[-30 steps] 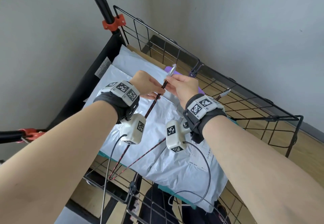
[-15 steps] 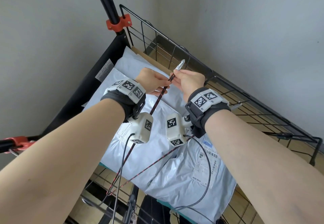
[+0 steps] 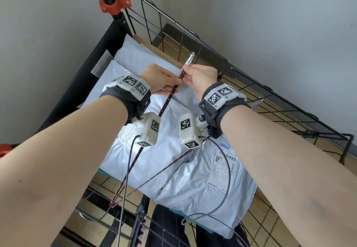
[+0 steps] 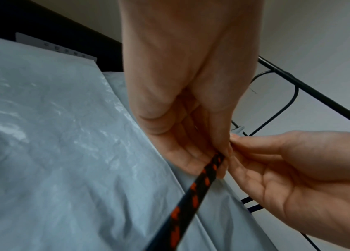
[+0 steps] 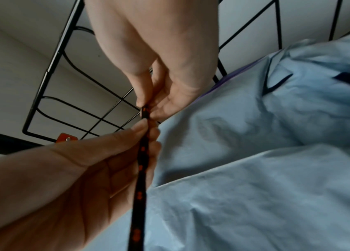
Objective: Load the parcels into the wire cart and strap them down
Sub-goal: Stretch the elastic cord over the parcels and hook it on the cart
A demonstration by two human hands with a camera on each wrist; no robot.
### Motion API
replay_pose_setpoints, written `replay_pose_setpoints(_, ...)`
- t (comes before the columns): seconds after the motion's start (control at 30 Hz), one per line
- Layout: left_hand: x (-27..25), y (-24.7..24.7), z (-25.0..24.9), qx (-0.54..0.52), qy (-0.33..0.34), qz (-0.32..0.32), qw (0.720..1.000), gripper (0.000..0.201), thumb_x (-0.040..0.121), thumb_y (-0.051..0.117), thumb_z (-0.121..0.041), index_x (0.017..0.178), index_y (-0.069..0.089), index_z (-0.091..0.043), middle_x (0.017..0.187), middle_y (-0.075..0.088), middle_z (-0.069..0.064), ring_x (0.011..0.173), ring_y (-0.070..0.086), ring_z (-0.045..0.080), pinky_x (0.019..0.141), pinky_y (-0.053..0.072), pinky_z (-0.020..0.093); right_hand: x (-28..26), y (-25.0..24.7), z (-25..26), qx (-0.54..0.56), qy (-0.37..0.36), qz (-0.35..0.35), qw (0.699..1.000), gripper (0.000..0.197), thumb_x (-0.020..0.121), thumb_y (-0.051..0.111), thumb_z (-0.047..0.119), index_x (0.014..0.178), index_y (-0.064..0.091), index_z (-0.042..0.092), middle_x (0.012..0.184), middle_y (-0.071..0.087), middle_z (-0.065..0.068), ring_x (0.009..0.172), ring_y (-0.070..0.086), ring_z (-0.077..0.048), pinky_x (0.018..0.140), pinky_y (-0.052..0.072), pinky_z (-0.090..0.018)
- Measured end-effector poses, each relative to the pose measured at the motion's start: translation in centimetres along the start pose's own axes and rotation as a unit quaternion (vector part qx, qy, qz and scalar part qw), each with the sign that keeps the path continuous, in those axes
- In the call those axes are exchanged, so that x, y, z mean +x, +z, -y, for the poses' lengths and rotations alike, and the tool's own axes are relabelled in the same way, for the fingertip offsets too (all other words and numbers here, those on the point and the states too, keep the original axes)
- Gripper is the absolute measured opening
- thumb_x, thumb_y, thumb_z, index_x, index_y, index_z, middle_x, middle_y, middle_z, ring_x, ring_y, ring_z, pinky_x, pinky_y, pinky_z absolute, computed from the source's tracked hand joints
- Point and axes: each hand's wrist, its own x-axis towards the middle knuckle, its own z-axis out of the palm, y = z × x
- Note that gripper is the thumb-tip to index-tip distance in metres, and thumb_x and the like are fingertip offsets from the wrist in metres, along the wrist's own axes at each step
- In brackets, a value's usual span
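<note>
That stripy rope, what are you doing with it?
A person is tying down parcels. Both hands pinch a black-and-orange cord: the right hand near its metal hook, the left hand just below. The hook isn't clipped on yet. The cord runs over grey mailer bags lying in the wire cart.

bare room corner, wooden floor

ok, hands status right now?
Left hand: pinching the bungee cord.
Right hand: pinching the cord's end, below the metal hook.
</note>
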Motion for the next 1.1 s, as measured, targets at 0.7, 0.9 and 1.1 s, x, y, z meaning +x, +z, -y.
replay_pose_setpoints(0.7, -9.3, 0.3, 3.1, 0.159, -0.019, -0.070, 0.985, 0.032, 0.086, 0.063, -0.011, 0.118, 0.062, -0.014, 0.105, 0.062, 0.010, 0.094, 0.063, 0.023, 0.068, 0.057, 0.027, -8.9, -5.0, 0.8, -0.214, 0.063, 0.079, 0.971, 0.033, 0.089, 0.058, 0.002, 0.120, 0.057, -0.009, 0.068, 0.053, -0.009, 0.056, 0.049, -0.014, 0.052, 0.043, -0.019)
replay_pose_setpoints(0.9, -14.7, 1.9, 4.7, 0.133, -0.041, -0.136, 0.981, 0.026, 0.087, 0.063, -0.014, 0.112, 0.067, -0.013, 0.094, 0.061, 0.012, 0.082, 0.058, 0.026, 0.086, 0.055, 0.042, -11.3, -7.3, 0.3, -0.289, 0.046, 0.150, 0.944, 0.016, 0.088, 0.061, 0.006, 0.074, 0.060, 0.013, 0.074, 0.059, -0.007, 0.060, 0.055, -0.013, 0.062, 0.050, -0.021)
replay_pose_setpoints(1.1, -22.1, 5.5, 5.3, 0.013, -0.062, -0.212, 0.975, 0.022, 0.090, 0.057, -0.008, 0.110, 0.065, -0.007, 0.086, 0.061, 0.009, 0.079, 0.057, 0.021, 0.071, 0.051, 0.027, -14.2, -9.8, 1.4, -0.382, -0.002, 0.243, 0.892, 0.011, 0.087, 0.057, 0.004, 0.092, 0.067, 0.001, 0.073, 0.058, -0.007, 0.057, 0.054, -0.013, 0.057, 0.048, -0.020)
